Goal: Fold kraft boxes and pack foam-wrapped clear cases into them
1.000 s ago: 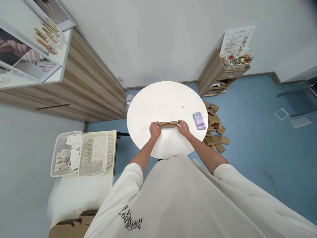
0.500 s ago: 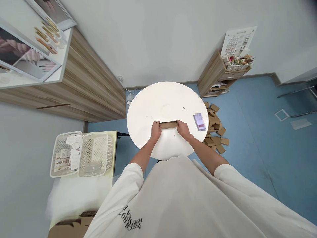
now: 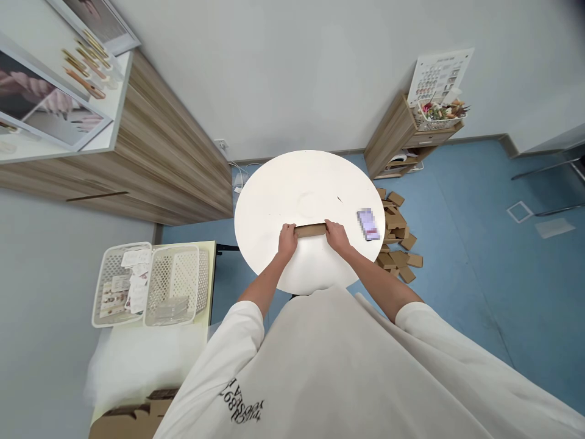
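A small brown cardboard box [image 3: 311, 230] is held between my two hands over the near half of the round white table [image 3: 301, 177]. My left hand [image 3: 287, 238] is closed around its left end. At the right end, my right hand [image 3: 337, 236] grips it with the fingers over the far edge. A dark line runs along the box's far upper edge. The fingertips and the underside of the box are partly hidden. A blurred-out purple item [image 3: 368, 224] lies on the table to the right of my right hand.
Several small cardboard boxes [image 3: 398, 238] are heaped on the floor right of the table. To the left, two white baskets [image 3: 201, 283] stand on a side table; plastic wrap [image 3: 141, 360] and a larger carton [image 3: 130, 421] are nearer. A wooden cabinet [image 3: 173, 140] stands back left.
My fingers have shifted very slightly on the box, which is tipped a little differently. Both hands keep their hold at its two ends.
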Demonstrator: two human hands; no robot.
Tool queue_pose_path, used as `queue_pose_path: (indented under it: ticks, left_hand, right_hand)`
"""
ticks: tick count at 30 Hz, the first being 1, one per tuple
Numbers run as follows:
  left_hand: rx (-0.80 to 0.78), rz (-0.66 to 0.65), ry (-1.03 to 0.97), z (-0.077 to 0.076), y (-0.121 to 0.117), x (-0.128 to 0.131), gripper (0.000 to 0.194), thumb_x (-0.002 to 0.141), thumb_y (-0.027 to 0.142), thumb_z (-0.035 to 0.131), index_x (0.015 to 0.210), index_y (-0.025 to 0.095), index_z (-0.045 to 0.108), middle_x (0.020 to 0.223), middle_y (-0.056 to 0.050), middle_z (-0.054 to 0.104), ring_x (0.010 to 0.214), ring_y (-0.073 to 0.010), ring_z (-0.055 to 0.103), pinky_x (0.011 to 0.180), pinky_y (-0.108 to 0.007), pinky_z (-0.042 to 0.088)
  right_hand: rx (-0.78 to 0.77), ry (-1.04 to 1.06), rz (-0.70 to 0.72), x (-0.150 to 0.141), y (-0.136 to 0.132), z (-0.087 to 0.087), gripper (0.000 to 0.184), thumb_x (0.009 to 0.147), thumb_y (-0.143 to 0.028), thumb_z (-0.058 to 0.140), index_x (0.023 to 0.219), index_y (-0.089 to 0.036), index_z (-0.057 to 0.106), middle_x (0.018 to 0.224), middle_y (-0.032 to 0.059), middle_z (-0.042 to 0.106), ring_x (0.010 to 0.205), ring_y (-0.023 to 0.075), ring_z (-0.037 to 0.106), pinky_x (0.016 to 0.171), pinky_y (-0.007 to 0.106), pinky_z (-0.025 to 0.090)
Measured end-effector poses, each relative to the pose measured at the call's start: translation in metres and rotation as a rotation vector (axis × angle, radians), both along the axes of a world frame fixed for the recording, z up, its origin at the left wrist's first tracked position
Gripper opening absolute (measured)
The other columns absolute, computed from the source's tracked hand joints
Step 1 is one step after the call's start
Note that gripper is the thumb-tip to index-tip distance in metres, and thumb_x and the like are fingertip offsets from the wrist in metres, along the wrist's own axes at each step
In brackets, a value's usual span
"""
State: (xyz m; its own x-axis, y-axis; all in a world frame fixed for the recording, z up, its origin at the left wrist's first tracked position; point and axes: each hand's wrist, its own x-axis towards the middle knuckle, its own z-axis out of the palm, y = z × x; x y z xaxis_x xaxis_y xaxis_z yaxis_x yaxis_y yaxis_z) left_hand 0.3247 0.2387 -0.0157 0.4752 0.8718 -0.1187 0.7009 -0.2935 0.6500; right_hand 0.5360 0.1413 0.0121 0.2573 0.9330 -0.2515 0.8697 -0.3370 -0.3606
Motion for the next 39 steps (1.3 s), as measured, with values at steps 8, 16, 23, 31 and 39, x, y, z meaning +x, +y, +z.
queue_pose_path:
  ticks: [8,16,23,31,39]
  left_hand:
    - [0.037,-0.028,0.034,0.001,0.0,-0.001,0.038,0.097,0.017,0.048,0.132,0.024,0.06,0.12,-0.011,0.056,0.102,-0.0237,0.062,0.092,-0.039,0.052]
    - [0.135,-0.214,0.266,0.003,-0.031,-0.014,0.079,0.096,0.039,0.054,0.163,0.023,0.015,0.167,-0.016,0.022,0.149,-0.0369,0.029,0.117,-0.054,0.029]
    - [0.09,-0.178,0.274,-0.008,-0.035,-0.013,0.093,0.088,0.021,0.056,0.165,0.023,0.004,0.168,-0.019,0.016,0.152,-0.0377,0.022,0.117,-0.056,0.023]
    - [0.035,-0.205,0.3,0.002,-0.023,-0.01,0.079,0.091,0.017,0.047,0.163,0.016,0.014,0.122,-0.018,0.059,0.117,-0.0327,0.056,0.098,-0.045,0.042]
    - [-0.018,-0.147,0.08,-0.003,-0.035,-0.027,0.056,0.093,0.017,0.044,0.149,0.017,0.038,0.132,-0.017,0.059,0.121,-0.0309,0.057,0.103,-0.047,0.045]
  right_hand:
    - [-0.013,-0.009,0.011,0.001,0.003,0.002,0.05,0.1,-0.013,0.031,0.147,-0.014,0.047,0.111,0.0162,0.065,0.102,0.0303,0.056,0.092,0.04,0.04]
    - [-0.036,-0.108,0.125,-0.008,-0.026,-0.013,0.074,0.101,-0.041,0.04,0.165,-0.017,0.01,0.165,0.0176,0.028,0.135,0.0368,0.04,0.109,0.049,0.033]
    - [-0.115,-0.145,0.124,-0.012,-0.028,-0.023,0.089,0.098,-0.046,0.048,0.165,-0.016,-0.003,0.17,0.0196,0.007,0.142,0.0373,0.034,0.112,0.05,0.032]
    - [-0.105,-0.019,0.08,-0.013,-0.02,-0.018,0.09,0.096,-0.039,0.051,0.164,-0.018,-0.005,0.16,0.0209,0.031,0.134,0.0357,0.042,0.107,0.047,0.036]
    - [0.012,0.091,-0.047,-0.028,-0.033,-0.026,0.069,0.099,-0.045,0.048,0.158,-0.018,0.027,0.138,0.0179,0.052,0.121,0.0322,0.051,0.102,0.043,0.041]
